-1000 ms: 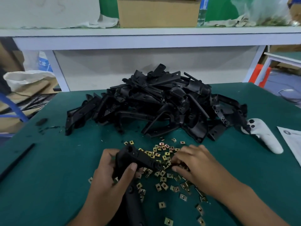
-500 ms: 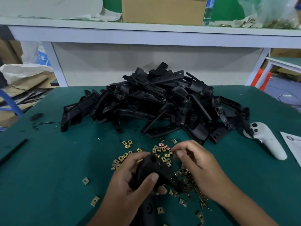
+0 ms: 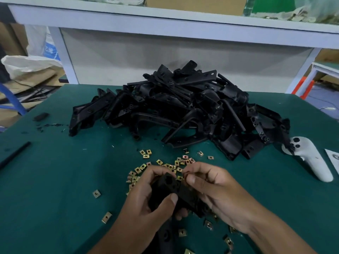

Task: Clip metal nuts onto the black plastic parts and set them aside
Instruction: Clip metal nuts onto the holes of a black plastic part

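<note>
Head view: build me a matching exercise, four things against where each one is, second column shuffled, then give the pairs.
Things:
1. black plastic part
2. pile of black parts
3. white controller
4. loose metal nuts

Places:
A. right side of the green mat
B. scattered in front of the pile
C. held in the left hand
D. heaped at the mat's far middle

Pairs: 1-C, 2-D, 3-A, 4-B

Your green desk (image 3: 55, 180) carries a pile of black plastic parts (image 3: 179, 109) at twelve o'clock, loose metal nuts (image 3: 165, 165) scattered at centre, a white controller (image 3: 310, 158) at three o'clock, a black strip (image 3: 14, 154) at nine o'clock.
</note>
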Demonstrator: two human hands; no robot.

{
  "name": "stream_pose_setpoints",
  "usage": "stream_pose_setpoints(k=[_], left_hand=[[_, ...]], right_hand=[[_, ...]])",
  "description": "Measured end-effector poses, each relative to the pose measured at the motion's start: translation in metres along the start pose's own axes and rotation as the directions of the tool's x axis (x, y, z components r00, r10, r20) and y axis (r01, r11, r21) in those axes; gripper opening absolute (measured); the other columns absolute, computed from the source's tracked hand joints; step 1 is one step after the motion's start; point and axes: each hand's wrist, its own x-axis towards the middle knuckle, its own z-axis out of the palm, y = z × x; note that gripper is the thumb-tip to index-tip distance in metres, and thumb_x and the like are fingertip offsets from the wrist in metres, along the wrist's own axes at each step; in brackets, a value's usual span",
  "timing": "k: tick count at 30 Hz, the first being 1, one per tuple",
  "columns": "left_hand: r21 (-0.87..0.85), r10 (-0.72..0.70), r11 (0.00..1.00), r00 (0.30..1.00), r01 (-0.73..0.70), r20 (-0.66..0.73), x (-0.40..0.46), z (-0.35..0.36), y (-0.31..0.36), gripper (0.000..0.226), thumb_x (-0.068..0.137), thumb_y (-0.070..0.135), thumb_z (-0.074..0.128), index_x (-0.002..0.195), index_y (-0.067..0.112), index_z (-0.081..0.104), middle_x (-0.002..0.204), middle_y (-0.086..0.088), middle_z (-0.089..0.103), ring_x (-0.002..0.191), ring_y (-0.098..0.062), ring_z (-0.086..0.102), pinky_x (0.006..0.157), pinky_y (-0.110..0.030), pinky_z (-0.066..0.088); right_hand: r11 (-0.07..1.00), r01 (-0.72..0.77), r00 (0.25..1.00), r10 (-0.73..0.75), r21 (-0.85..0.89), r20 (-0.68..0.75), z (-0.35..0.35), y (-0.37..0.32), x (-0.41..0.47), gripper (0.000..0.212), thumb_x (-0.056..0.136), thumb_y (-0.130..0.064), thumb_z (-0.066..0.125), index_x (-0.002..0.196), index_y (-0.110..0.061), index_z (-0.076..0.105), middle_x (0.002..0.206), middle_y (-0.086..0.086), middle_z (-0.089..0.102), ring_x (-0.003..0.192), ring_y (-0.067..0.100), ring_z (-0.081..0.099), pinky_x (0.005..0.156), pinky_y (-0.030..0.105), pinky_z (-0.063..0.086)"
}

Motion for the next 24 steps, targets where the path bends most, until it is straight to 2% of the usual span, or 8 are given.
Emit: stream_pose_setpoints(k=[2, 4, 7, 11, 13, 14, 18, 24], left_hand=[[0.022, -0.005, 1.0, 1.0, 0.005, 0.001, 0.0, -0.0009, -0.0017, 0.024, 0.09, 0.032, 0.07, 0.107, 0.019, 0.058, 0.092, -0.018, 0.069, 0.078, -0.038, 0.07, 0.072, -0.043, 0.059], [0.031, -0.02, 0.999, 1.0, 0.02, 0.008, 0.0, -0.0015, -0.0023, 0.025, 0.09, 0.035, 0.072, 0.106, 0.02, 0.06, 0.092, -0.017, 0.069, 0.078, -0.038, 0.071, 0.073, -0.04, 0.059], [0.047, -0.028, 0.999, 0.999, 0.027, 0.025, 0.0021, -0.0013, -0.0026, 0.024, 0.088, 0.041, 0.076, 0.103, 0.026, 0.066, 0.094, -0.01, 0.073, 0.082, -0.029, 0.073, 0.073, -0.033, 0.058], [0.273, -0.013, 0.962, 1.0, 0.02, -0.029, 0.0053, -0.0038, -0.006, 0.04, 0.079, 0.071, 0.069, 0.105, 0.042, 0.068, 0.094, 0.006, 0.072, 0.086, -0.011, 0.07, 0.072, -0.026, 0.056], [0.27, -0.014, 0.963, 1.0, 0.017, -0.014, 0.0053, -0.0044, -0.0071, 0.041, 0.08, 0.07, 0.068, 0.109, 0.041, 0.067, 0.096, 0.007, 0.071, 0.088, -0.011, 0.068, 0.075, -0.026, 0.056], [0.25, -0.014, 0.968, 1.0, 0.015, -0.005, 0.0053, -0.0042, -0.0071, 0.041, 0.081, 0.067, 0.07, 0.109, 0.039, 0.067, 0.095, 0.006, 0.071, 0.087, -0.01, 0.068, 0.074, -0.024, 0.056], [0.184, -0.006, 0.983, 1.0, 0.005, 0.002, 0.0064, -0.0033, -0.0065, 0.038, 0.079, 0.055, 0.08, 0.106, 0.033, 0.065, 0.097, 0.001, 0.073, 0.086, -0.013, 0.07, 0.073, -0.025, 0.056], [0.183, 0.012, 0.983, 1.0, -0.013, 0.007, 0.0059, -0.0018, -0.004, 0.037, 0.081, 0.052, 0.08, 0.106, 0.03, 0.064, 0.095, -0.001, 0.073, 0.084, -0.014, 0.07, 0.072, -0.024, 0.055]], right_hand=[[1.0, -0.019, 1.0, 0.018, -0.006, -0.015, 0.0004, 0.001, -0.0001, 0.021, 0.079, -0.029, 0.079, 0.094, -0.015, 0.077, 0.099, 0.02, 0.065, 0.093, 0.038, 0.056, 0.097, 0.077, 0.034], [0.999, -0.046, 0.999, 0.046, -0.013, 0.013, -0.0003, 0.0028, -0.0002, 0.02, 0.085, -0.027, 0.076, 0.095, -0.01, 0.074, 0.097, 0.024, 0.066, 0.089, 0.039, 0.06, 0.094, 0.076, 0.038], [0.999, -0.046, 0.996, 0.047, -0.012, 0.078, -0.0004, 0.0049, -0.0014, 0.018, 0.096, -0.026, 0.068, 0.099, -0.009, 0.071, 0.093, 0.02, 0.068, 0.082, 0.038, 0.062, 0.081, 0.063, 0.042], [1.0, 0.009, 0.999, -0.008, -0.027, 0.041, -0.0006, 0.0018, -0.0012, 0.02, 0.09, -0.037, 0.07, 0.102, -0.021, 0.074, 0.093, 0.004, 0.068, 0.085, 0.024, 0.062, 0.075, 0.045, 0.046], [0.999, 0.043, 0.999, -0.043, -0.02, 0.019, -0.0015, -0.0001, -0.0016, 0.024, 0.083, -0.039, 0.075, 0.103, -0.026, 0.075, 0.096, 0.001, 0.069, 0.091, 0.022, 0.061, 0.082, 0.041, 0.045], [0.998, 0.059, 0.998, -0.059, -0.018, 0.008, -0.0021, -0.0007, -0.002, 0.023, 0.08, -0.04, 0.077, 0.1, -0.028, 0.075, 0.093, -0.001, 0.069, 0.089, 0.02, 0.059, 0.08, 0.039, 0.044], [0.993, 0.109, 0.994, -0.109, -0.033, 0.01, -0.0031, -0.0013, -0.0042, 0.007, 0.082, -0.033, 0.077, 0.088, -0.031, 0.074, 0.078, -0.011, 0.067, 0.07, 0.003, 0.062, 0.06, 0.016, 0.049], [0.987, 0.146, 0.989, -0.144, -0.064, 0.027, -0.0047, -0.0017, -0.0057, 0.005, 0.081, -0.031, 0.078, 0.086, -0.029, 0.076, 0.078, -0.011, 0.07, 0.071, 0.0, 0.064, 0.061, 0.013, 0.05]])
